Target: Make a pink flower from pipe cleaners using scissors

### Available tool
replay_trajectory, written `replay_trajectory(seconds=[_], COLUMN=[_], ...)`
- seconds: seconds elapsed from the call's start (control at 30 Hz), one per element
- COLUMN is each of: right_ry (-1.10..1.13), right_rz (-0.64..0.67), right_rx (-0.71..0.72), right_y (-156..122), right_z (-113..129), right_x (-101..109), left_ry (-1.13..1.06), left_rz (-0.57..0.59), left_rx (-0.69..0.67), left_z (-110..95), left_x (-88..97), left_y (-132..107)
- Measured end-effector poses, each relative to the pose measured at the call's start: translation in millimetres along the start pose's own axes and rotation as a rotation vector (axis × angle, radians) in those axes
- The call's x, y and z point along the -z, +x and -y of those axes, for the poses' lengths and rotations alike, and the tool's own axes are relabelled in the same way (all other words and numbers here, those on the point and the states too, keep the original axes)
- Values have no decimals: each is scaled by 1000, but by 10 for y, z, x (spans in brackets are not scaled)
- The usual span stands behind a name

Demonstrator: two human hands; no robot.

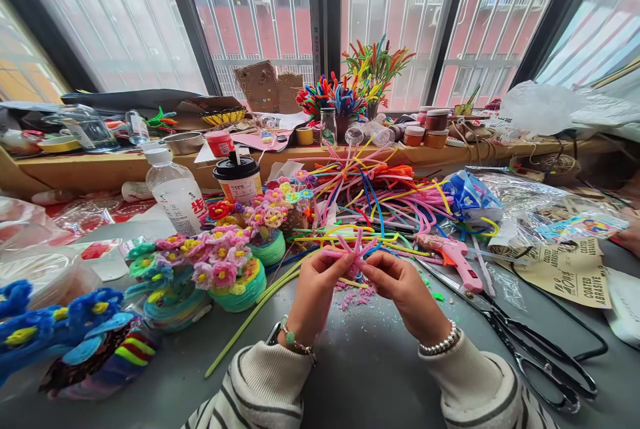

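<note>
Between my two hands, over the grey table, is a pink pipe-cleaner flower [358, 250] with its strands spread out. My left hand [320, 282] pinches it from the left with thumb and forefinger. From the right, my right hand [403, 285] pinches its other side with closed fingers. Pink fuzz clippings [357, 297] lie on the table just below. Behind my hands is a pile of loose pipe cleaners [345, 195] in pink, yellow, blue and red. A pink hot glue gun [457, 261] and large black-handled scissors [537, 349] rest to my right.
Pots of fuzzy flowers [240, 285] stand on the left, with blue flowers [60, 322] nearer me. Behind them are a plastic bottle [173, 192] and a lidded cup [239, 181]. Plastic bags and an abrasive-paper sheet [575, 272] lie right. Another person's hand [630, 232] shows at the right edge.
</note>
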State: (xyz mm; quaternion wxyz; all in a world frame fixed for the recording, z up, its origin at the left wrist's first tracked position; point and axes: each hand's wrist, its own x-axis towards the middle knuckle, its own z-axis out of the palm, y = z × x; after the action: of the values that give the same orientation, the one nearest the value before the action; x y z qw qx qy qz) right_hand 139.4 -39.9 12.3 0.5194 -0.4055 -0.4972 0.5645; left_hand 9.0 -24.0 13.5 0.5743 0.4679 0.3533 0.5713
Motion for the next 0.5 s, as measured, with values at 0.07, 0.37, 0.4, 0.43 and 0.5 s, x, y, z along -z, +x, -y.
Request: replay_trajectory(seconds=[0.07, 0.37, 0.4, 0.43, 0.5], right_ry=[-11, 454, 537, 607, 700], right_rz=[-6, -263, -269, -262, -226], right_rx=[5, -92, -108, -127, -165], right_y=[-1, 100, 111, 119, 124], right_z=[6, -145, -160, -171, -187], right_x=[-9, 64, 67, 64, 44], left_ry=[-1, 361, 363, 374, 399], left_rz=[8, -296, -262, -182, 17], left_rx=[24, -475, -469, -406, -208], left_z=[-1, -7, -2, 7, 26], left_x=[0, 23, 25, 22, 3], left_y=[10, -49, -55, -57, -49])
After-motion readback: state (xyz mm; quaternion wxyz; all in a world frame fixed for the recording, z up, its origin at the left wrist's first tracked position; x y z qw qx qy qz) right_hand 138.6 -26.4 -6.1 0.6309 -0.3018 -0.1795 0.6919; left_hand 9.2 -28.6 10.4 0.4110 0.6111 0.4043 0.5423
